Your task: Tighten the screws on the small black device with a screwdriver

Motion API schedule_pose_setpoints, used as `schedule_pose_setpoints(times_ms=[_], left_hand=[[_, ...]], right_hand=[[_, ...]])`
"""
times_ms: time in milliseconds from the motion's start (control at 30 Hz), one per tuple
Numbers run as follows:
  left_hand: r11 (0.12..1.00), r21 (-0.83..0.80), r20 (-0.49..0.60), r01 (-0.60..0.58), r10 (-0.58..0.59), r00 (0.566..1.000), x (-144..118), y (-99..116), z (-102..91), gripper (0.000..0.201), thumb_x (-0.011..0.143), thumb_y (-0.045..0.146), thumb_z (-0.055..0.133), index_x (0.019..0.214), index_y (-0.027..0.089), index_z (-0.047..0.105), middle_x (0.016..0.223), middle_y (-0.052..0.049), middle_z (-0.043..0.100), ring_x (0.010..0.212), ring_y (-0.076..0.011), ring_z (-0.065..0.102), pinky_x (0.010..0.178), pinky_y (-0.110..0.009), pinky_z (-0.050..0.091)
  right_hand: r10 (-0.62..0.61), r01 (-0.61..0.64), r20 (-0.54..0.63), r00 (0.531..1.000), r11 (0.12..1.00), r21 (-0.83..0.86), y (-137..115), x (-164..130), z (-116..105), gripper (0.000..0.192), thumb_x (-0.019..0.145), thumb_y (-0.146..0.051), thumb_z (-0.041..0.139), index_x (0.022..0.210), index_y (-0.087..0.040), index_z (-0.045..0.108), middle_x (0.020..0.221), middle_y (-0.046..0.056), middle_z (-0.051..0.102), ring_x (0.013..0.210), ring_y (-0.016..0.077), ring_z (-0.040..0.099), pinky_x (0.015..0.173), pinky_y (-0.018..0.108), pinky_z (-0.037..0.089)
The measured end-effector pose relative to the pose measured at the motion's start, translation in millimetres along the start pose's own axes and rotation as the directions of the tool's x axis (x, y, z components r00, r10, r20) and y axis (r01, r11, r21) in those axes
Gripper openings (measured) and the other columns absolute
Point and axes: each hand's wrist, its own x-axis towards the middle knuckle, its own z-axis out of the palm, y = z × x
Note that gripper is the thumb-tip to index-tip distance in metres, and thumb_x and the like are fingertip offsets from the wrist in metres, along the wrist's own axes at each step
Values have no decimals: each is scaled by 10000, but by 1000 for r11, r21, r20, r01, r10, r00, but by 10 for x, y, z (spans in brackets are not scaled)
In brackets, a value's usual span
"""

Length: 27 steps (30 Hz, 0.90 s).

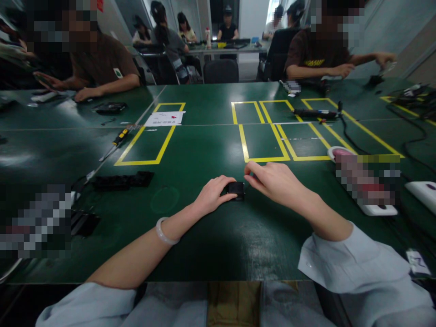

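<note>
Left hand [213, 194]: fingers curled onto a small black block [236, 190], gripping its near side. Right hand [274, 180]: fingertips pinched together just above the block's far edge. Block rests on green table [204, 236], near yellow tape [264, 159].

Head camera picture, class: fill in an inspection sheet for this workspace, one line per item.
Surface: dark green table with yellow tape rectangles.
Job's things: small black part on the table.
Clutter: screwdriver, black parts, white paper.
Grippers: left hand grips the part; right hand touches it, fingers pinched.
Cables: black cable at right.
Surroundings: other people seated around tables.
</note>
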Motion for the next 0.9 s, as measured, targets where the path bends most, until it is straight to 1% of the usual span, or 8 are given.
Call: schedule_pose_setpoints(times_ms=[133,233,433,567,900], left_hand=[[1000,14,-10,10,-10,1000,3,26,19,371,928,474,513,1196,218,517,1098,-63,601,1001,-231,579,861,-358,450],[1000,20,-21,12,-11,1000,4,31,31,381,926,478,513,1202,215,519,1083,-65,602,991,-231,581,856,-357,451],[1000,20,-24,3,-2,1000,5,9,56,392,921,486,518,1206,216,517,1100,-67,603,1012,-236,580,860,-358,449],[1000,23,-23,6,-5,1000,5,6,56,395,923,489,513,1208,216,516,1084,-67,607,993,-234,586,850,-357,452],[1000,20,-19,11,-11,1000,1,25,38,381,925,479,515,1201,217,510,1094,-67,602,1004,-232,581,860,-361,450]], right_hand=[[2,-2,-14,1000,1000,4,10,3,5,228,962,-320,364,1053,-195,532,734,28,670,592,155,572,547,261,202],[6,-5,-26,1000,1000,18,14,1,5,231,962,-337,367,1051,-195,526,733,24,670,598,155,577,546,258,201],[19,-19,-7,1000,1000,-9,10,-1,-3,233,968,-334,358,1022,-198,540,702,22,660,584,161,579,539,262,191],[7,-7,-15,1000,1000,22,10,0,4,226,965,-338,368,1035,-198,532,712,19,661,594,154,577,542,257,200],[10,-10,-7,1000,1000,21,8,2,-9,239,962,-329,357,1021,-190,541,702,28,652,583,150,559,544,260,201]])
